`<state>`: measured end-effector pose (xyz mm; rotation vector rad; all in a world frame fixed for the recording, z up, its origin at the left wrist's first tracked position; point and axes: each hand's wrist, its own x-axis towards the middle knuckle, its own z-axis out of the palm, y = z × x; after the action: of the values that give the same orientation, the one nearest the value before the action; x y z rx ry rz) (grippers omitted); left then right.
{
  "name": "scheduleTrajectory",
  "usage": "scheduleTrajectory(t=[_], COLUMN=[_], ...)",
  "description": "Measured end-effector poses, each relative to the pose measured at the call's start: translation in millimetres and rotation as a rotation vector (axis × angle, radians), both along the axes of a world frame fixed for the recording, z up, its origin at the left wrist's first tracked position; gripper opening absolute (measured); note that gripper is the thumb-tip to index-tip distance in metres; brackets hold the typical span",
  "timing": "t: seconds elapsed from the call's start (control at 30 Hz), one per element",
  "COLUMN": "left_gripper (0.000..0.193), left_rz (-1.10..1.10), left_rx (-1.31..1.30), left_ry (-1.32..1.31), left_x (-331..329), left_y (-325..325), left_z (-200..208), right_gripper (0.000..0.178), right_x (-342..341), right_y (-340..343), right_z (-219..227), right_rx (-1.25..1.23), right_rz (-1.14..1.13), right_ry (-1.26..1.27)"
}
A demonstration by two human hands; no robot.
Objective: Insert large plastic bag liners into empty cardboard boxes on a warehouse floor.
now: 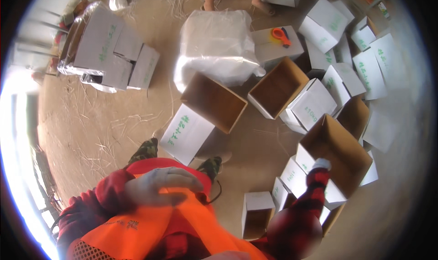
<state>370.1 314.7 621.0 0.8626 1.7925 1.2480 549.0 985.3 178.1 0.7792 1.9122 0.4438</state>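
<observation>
My left hand [166, 183], in a pale glove, hovers in front of my orange vest [137, 225]. Its fingers stretch to the right with the thumb apart, and nothing shows in it. At the right, my gloved right hand [322, 164] is closed over the near rim of an open-topped white carton [337, 155] with a brown inside; the fingers are partly hidden. That carton sits tilted among other white cartons. Ahead of my feet stands another open carton [189, 130], white outside with green print, its brown inside turned up and away from me.
A large plastic-wrapped bundle [216, 45] stands ahead. Beside it, an orange tape dispenser [281, 37] lies on a carton [273, 50]. Cartons crowd the right side, and a wrapped stack [102, 45] stands far left. Another person's bare legs [258, 0] show at the top. Straw litters the floor [91, 127].
</observation>
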Motion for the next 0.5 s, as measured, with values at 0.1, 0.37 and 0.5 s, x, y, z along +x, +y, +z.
scheduleTrajectory(t=[0.1, 0.37, 0.5], left_gripper=[0.032, 0.027, 0.030], left_rz=[-0.016, -0.292, -0.445], left_rx=[0.572, 0.889, 0.947], left_ry=[-0.356, -0.680, -0.812], left_x=[-45.3, -185.2, -259.4], left_y=[-52.3, -290.1, -422.9], left_z=[44.8, 137.3, 139.3], right_gripper=[0.027, 0.037, 0.046], right_x=[-2.5, -0.5, -42.8], right_y=[-136.4, -477.8, -741.5], right_z=[27.1, 197.2, 252.7], right_rx=[0.019, 0.001, -0.103], right_rz=[0.031, 0.014, -0.158], right_ry=[0.067, 0.779, 0.778])
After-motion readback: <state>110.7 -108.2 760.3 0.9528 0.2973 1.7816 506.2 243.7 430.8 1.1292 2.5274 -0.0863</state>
